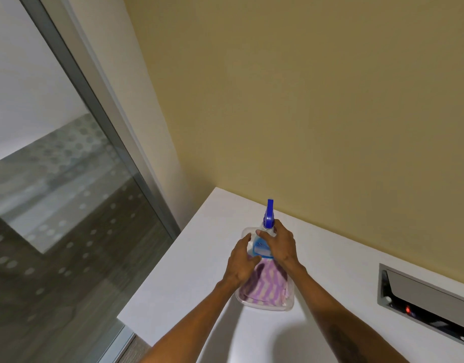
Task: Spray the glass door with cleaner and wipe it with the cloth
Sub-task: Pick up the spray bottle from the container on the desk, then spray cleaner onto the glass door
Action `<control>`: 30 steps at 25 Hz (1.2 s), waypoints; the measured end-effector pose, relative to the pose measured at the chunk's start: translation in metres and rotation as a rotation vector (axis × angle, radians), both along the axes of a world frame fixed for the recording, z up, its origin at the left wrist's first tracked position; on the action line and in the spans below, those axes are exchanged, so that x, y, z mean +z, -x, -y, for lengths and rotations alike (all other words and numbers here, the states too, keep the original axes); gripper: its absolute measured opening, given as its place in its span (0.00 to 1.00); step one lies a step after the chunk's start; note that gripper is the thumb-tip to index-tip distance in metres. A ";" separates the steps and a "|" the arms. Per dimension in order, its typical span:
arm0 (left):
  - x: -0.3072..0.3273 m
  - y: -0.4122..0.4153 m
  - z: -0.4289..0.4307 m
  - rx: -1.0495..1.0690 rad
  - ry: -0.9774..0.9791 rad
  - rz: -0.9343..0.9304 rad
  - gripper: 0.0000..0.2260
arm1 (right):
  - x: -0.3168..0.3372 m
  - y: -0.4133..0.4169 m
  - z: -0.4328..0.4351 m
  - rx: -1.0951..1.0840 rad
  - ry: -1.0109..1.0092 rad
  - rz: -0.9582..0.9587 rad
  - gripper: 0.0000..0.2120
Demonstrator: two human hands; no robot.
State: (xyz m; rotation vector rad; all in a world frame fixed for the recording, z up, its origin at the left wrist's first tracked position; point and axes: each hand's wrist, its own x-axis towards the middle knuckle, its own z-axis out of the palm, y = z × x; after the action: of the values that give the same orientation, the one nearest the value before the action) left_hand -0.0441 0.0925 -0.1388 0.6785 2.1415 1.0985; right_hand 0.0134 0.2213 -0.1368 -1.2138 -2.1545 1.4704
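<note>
2 bare hands reach into a clear tray on a white counter beside a glass door.

The glass door [55, 195], with its grey metal frame and rows of frosted dots, fills the left side; a yellow wall [304, 100] rises behind the counter [199, 297], which has a grey recessed slot [424, 302] with a small red light at its right. The clear plastic tray [265, 306] sits near the wall and holds a purple-and-white striped cloth [265, 284] and a spray bottle [263, 244] with a blue trigger head, standing upright at the tray's far end. The right hand [282, 244] has its grip wrapped around the bottle's upper body. The left hand [242, 260] hovers with its grip wide, fingers spread, just beside the bottle and over the cloth.
</note>
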 end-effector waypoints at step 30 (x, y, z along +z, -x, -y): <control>0.240 -0.002 0.458 0.584 -0.493 -0.198 0.20 | 0.342 0.036 0.459 0.837 -0.257 -0.730 0.27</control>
State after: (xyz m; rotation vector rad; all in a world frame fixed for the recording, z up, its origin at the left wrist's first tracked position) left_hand -0.0423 -0.3652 0.1011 0.3771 2.3211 1.9862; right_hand -0.0231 -0.2378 0.2053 0.3682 -2.2340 1.4760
